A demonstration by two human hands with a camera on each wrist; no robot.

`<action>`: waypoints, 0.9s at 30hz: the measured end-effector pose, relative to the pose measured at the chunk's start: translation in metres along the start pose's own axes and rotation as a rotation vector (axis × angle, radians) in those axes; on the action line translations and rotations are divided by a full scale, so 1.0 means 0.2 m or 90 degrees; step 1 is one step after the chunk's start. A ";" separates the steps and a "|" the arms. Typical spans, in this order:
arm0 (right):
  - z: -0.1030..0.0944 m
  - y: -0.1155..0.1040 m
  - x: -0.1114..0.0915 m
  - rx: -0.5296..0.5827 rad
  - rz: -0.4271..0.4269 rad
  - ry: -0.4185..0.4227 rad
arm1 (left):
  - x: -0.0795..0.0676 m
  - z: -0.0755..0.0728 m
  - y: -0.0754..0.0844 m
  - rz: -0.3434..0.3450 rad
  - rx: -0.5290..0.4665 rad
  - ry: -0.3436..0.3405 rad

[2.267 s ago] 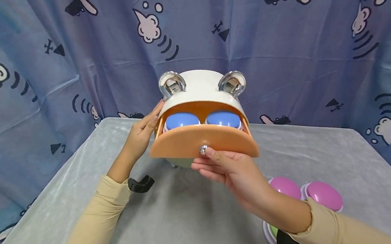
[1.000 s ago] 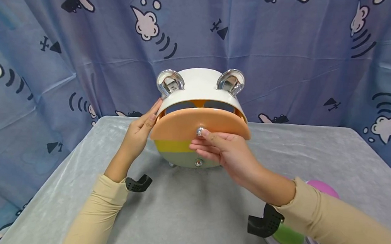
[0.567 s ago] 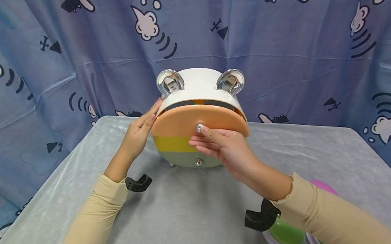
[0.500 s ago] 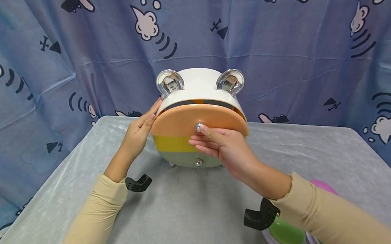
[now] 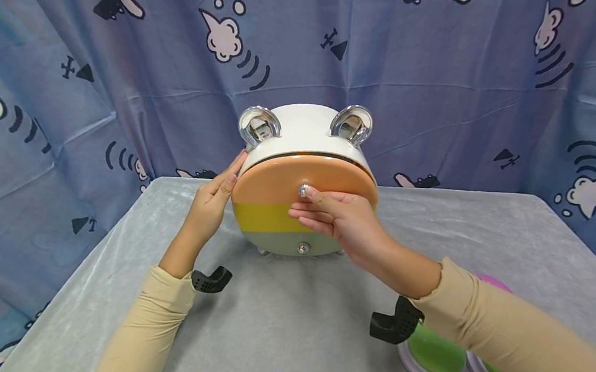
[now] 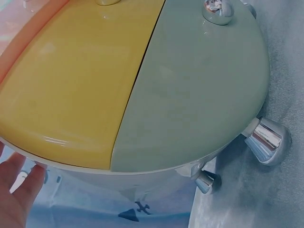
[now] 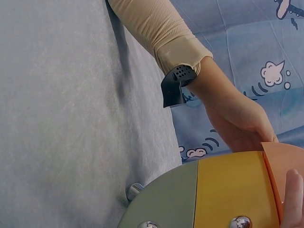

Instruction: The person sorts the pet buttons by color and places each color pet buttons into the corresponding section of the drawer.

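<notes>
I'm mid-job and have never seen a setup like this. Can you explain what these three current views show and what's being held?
No robot here: these are a person's bare hands. The head picture comes from a camera worn on the head, looking forward and down; the other two come from one camera on each wrist. On the gray-covered table stands a white-shelled cabinet with chrome ears. The left hand rests against its side. The right hand pinches the silver knob of the orange drawer, which shows a thin gap along its top. At lower right are two green-domed pieces and a pink one, mostly hidden behind the sleeve.
</notes>
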State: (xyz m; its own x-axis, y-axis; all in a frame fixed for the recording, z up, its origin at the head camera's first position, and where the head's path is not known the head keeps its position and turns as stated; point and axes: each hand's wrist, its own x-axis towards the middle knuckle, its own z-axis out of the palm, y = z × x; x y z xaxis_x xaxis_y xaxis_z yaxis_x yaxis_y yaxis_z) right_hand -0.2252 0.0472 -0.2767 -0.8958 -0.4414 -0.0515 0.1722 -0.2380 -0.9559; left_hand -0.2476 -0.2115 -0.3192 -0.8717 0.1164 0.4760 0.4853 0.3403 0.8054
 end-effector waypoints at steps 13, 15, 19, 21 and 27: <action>-0.01 0.00 0.01 0.005 -0.006 0.000 | 0.00 0.00 0.00 0.008 -0.003 0.000; -0.01 0.00 0.02 0.006 -0.008 0.001 | 0.00 0.00 0.00 0.009 -0.002 0.000; -0.01 0.00 0.02 0.006 -0.011 0.003 | 0.00 0.00 0.00 0.009 -0.003 0.001; -0.01 0.00 0.02 0.005 -0.014 0.003 | 0.00 0.00 0.00 0.008 -0.005 0.002; -0.01 0.00 0.03 0.005 -0.020 0.004 | 0.00 0.00 0.00 0.002 -0.007 0.000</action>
State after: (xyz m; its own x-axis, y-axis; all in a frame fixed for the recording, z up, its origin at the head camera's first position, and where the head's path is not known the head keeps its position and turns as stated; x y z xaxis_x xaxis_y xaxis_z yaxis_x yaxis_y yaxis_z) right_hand -0.2315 0.0471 -0.2782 -0.9034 -0.4282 -0.0230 0.1469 -0.2587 -0.9547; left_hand -0.2479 -0.2119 -0.3193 -0.8702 0.1182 0.4783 0.4888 0.3296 0.8078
